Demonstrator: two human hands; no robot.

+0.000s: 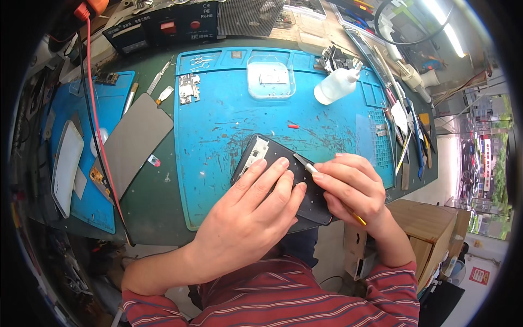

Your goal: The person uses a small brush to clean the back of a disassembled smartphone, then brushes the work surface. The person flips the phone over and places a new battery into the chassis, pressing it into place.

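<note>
Black, flat, rectangular device panel [311, 200] on blue workbench mat [207, 141], long axis far-left to near-right; left hand [248, 210] spread across it, right hand [354, 188] pinching slim silver-tipped, gold-ended tool [308, 165], tip by panel's far edge.

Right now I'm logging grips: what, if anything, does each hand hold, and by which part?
Right hand: a slim silver-and-gold tool, pinched by the silver part near its tip. Left hand: spread over a flat black panel, no clear grip.
</note>
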